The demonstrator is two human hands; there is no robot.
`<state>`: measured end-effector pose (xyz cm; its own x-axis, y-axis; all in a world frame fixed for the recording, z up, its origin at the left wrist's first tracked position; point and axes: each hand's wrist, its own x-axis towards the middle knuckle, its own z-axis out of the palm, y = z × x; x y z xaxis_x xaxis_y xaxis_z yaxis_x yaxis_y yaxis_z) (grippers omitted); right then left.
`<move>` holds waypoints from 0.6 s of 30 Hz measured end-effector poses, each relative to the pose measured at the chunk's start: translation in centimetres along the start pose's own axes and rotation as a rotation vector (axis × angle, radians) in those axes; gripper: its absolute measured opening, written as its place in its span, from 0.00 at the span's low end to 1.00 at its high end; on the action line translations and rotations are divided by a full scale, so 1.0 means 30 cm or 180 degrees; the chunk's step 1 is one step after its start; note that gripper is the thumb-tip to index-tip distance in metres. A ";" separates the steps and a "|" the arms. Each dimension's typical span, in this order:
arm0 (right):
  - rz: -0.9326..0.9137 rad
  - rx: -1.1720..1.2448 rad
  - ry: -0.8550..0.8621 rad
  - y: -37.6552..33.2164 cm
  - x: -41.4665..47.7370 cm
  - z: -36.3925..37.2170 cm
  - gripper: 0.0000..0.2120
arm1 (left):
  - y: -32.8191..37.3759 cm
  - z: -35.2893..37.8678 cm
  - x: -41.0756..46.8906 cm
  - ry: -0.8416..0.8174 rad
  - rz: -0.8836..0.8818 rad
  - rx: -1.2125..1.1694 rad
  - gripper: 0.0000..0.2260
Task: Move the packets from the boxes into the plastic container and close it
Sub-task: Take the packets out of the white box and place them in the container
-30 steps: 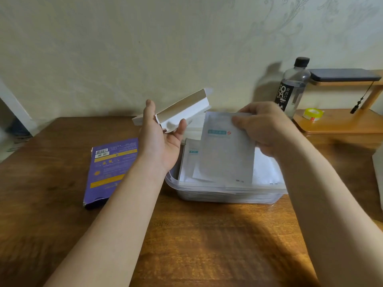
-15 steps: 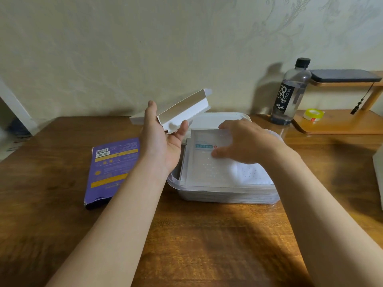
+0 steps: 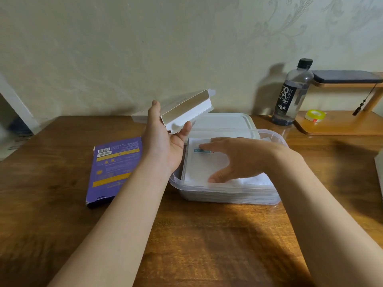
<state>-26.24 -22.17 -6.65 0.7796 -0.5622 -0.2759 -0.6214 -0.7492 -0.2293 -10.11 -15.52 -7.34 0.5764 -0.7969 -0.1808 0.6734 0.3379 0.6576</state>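
Head view: the only camera, looking down at both hands over a wooden table (image 3: 207, 235).
Left hand (image 3: 163, 141): raised, thumb and fingers curled round a white box (image 3: 186, 111). The box is tilted, with its flaps open and the open end facing the camera.
Right hand (image 3: 238, 160): palm down, fingers straight and spread, resting on the top packet (image 3: 203, 164). It isn't gripping anything.
Packets: stacked inside the plastic container (image 3: 228, 193), right under the right hand. The top one is white with a teal label by the fingertips.
Plastic container: clear, on the table just right of the left wrist, no lid on it.
Lid (image 3: 223, 120): lying flat just behind the container, past the right hand.
Purple box (image 3: 114, 168): flat on the table, just left of the left forearm.
Background stuff: a bottle (image 3: 292, 94) and a tape roll (image 3: 315, 116) on a wooden shelf (image 3: 342, 125), well beyond the right hand.
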 end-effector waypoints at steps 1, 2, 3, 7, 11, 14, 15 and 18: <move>-0.0036 0.0018 0.0013 -0.001 0.002 0.002 0.43 | 0.001 0.000 -0.001 0.0010 -0.0003 0.0010 0.16; -0.0061 0.0028 0.0021 0.000 0.003 0.004 0.43 | 0.001 0.001 -0.001 0.0014 -0.0008 0.0017 0.15; -0.0078 0.0029 0.0024 0.000 0.003 0.006 0.43 | 0.001 0.001 -0.002 0.0012 -0.0010 0.0021 0.15; -0.0073 0.0021 0.0004 0.005 0.008 0.008 0.43 | -0.001 -0.002 -0.002 -0.0001 -0.0003 0.0039 0.16; -0.0028 0.0031 0.0039 0.005 0.008 0.003 0.47 | 0.000 -0.001 -0.004 -0.0016 -0.0010 0.0063 0.16; -0.0060 -0.0016 -0.0006 0.002 0.006 0.004 0.46 | -0.001 -0.004 -0.001 -0.0004 -0.0022 0.0078 0.18; -0.0076 -0.0041 -0.0020 0.004 0.005 0.007 0.46 | -0.002 -0.004 -0.001 -0.0004 -0.0024 0.0077 0.18; -0.0069 -0.0053 -0.0086 0.011 0.012 0.017 0.44 | -0.003 -0.004 -0.001 -0.0019 -0.0004 0.0067 0.17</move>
<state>-26.20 -22.44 -7.30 0.7904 -0.5362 -0.2961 -0.6027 -0.7671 -0.2199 -10.13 -15.46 -7.47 0.5728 -0.8003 -0.1772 0.6642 0.3264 0.6726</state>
